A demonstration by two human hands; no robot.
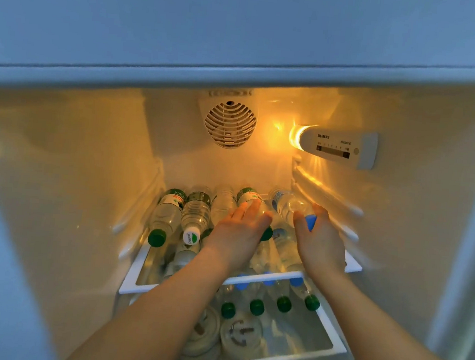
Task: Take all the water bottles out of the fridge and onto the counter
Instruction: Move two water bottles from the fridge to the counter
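Several clear water bottles lie on their sides on the fridge's top glass shelf (261, 279), caps towards me. At the left are a green-capped bottle (166, 216) and a white-capped bottle (195, 215). My left hand (237, 232) rests over a green-capped bottle (253, 203) in the middle, fingers laid along it. My right hand (319, 241) closes around the neck of a blue-capped bottle (289, 206) at the right. More bottles (284, 300) with green and blue caps lie on the shelf below.
The fridge's inside walls close in on both sides, with shelf rails (350, 234) on the right wall. A fan grille (230, 124) and a lit control panel (336, 146) sit high at the back. Rolled white items (240, 336) lie on a lower shelf.
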